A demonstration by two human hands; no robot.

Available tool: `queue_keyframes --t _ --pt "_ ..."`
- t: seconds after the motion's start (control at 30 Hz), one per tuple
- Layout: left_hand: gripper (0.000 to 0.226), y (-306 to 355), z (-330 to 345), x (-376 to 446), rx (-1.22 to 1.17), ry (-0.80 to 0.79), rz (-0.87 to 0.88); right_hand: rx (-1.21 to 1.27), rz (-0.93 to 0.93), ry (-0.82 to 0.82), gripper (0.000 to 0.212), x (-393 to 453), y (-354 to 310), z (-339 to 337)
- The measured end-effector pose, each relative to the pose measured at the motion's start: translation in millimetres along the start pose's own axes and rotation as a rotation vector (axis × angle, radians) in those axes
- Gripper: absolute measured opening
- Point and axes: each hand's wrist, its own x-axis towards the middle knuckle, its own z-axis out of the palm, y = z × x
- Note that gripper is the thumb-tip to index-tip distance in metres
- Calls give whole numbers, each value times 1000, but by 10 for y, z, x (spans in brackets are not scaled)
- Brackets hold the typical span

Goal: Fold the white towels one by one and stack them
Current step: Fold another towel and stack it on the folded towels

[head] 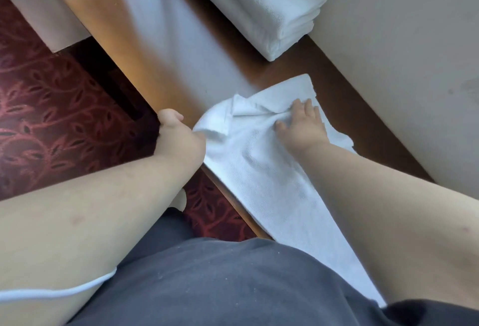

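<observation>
The right hand [302,124] lies flat on a white towel [261,167], fingers straight and spread, pressing the cloth onto the counter [111,30]. The left hand [178,135] is at the towel's near-left edge, over the counter's rim, with its fingers curled under; they seem to pinch the cloth's edge, though the fingertips are hidden behind the hand. The towel runs lengthwise from the person's dark shirt [220,281] up to a rumpled far end with a small flap turned over. Farther along the counter, against the pale wall [404,48], sits a stack of folded white towels [261,7], well apart from the hands. To the left, below the counter edge, is a red patterned carpet [49,118].
</observation>
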Motion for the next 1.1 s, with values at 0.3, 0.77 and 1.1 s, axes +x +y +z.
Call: queue_keyframes --t 0.3,0.77,1.1 --pt "58 38 92 211 644 -11 717 435 92 246 68 348 -353 -136" --pt "18 217 -170 491 187 -94 172 955 345 270 24 524 -836 -521" --pt "51 554 133 144 774 -445 1202 981 153 279 40 -478 -567 -226"
